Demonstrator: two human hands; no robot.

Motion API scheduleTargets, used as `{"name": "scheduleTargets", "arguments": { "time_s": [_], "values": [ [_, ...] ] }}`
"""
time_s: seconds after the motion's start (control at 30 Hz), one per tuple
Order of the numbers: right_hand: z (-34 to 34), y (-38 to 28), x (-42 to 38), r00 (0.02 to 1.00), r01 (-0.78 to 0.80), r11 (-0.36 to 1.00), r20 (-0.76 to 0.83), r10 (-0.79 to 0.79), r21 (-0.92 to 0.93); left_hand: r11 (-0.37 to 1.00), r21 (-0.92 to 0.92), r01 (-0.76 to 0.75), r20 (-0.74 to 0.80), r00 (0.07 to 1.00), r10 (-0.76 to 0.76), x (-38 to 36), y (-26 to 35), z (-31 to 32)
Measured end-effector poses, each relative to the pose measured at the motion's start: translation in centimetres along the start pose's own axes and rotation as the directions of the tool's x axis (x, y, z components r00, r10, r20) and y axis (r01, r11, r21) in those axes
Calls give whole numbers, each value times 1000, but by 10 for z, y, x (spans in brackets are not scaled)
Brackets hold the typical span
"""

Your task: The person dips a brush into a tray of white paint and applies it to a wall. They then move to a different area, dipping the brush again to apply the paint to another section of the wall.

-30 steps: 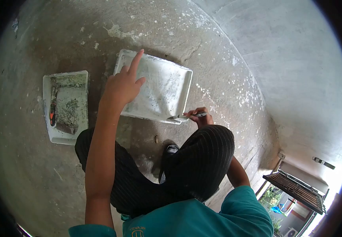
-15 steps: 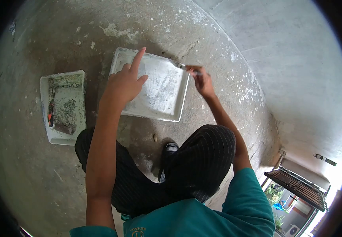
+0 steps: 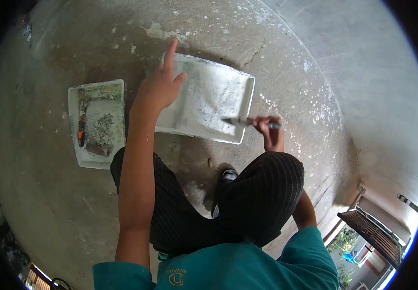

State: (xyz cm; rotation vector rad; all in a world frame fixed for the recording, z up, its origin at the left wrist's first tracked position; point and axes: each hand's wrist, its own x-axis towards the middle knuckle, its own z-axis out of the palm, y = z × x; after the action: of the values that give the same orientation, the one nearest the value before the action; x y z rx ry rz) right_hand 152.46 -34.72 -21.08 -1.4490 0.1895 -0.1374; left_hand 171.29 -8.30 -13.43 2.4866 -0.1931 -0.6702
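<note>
- Bare concrete floor (image 3: 276,63), speckled with pale splashes, is filling the view; a person is crouching on it in dark striped trousers and a teal shirt.
- The right hand (image 3: 269,130) is closing around the handle of a scraper (image 3: 241,122) — fingers curled tight, blade pointing left and reaching in over the near right corner of the white tray (image 3: 238,87).
- The scraper is lying roughly level across the view, its long axis running left to right, blade tip over the tray's inner floor close to the near rim; whether it is touching the surface I cannot tell.
- The left hand (image 3: 163,89) is resting on the tray's left rim, forefinger stretched out toward the far edge, other fingers loosely bent; it is pressing on the tray rather than gripping anything.
- The white tray is lying tilted in view between the two hands, straight ahead of the knees, its inside smeared with grey-white residue — the right hand is the nearer one to the unscraped near corner.
- Further left, well apart from both hands, a second tray (image 3: 90,157) is sitting on the floor, holding crusted grey debris and a small tool with an orange handle (image 3: 80,137).
- At the lower right edge, a metal grille (image 3: 373,232) and some greenery are showing beyond a wall.
</note>
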Motion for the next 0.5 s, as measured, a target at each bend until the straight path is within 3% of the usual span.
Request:
{"name": "scheduleTargets", "arguments": {
  "time_s": [0.07,0.1,0.13,0.23,0.3,0.37,0.4,0.47,0.5],
  "values": [
    [25,2,37,998,1,993,62,-9,121,999,-38,-19,-78,997,16,1,-3,-3],
    [44,3,57,992,-124,978,25,122,168,997,-76,-21,-124,992,11,1,-3,-5],
    [61,14,73,989,-148,962,24,146,229,993,-114,-24,-171,985,4,0,-3,-7],
    [115,58,113,983,-185,905,74,170,382,992,-99,73,-176,980,-90,-9,0,-15],
    [149,74,124,981,-186,877,41,188,443,998,-35,49,-224,973,-55,-13,-11,-16],
    [163,85,135,998,-70,910,22,67,408,999,21,28,-262,965,-22,-17,-20,-18],
    [160,89,138,998,-70,911,25,66,407,998,20,53,-249,967,-46,-19,-23,-21],
    [152,87,142,997,-72,973,34,66,221,996,9,84,-243,967,-79,-22,-25,-24],
    [150,81,139,996,-92,952,7,94,293,993,0,122,-228,966,-119,-23,-21,-26]
  ]
}}
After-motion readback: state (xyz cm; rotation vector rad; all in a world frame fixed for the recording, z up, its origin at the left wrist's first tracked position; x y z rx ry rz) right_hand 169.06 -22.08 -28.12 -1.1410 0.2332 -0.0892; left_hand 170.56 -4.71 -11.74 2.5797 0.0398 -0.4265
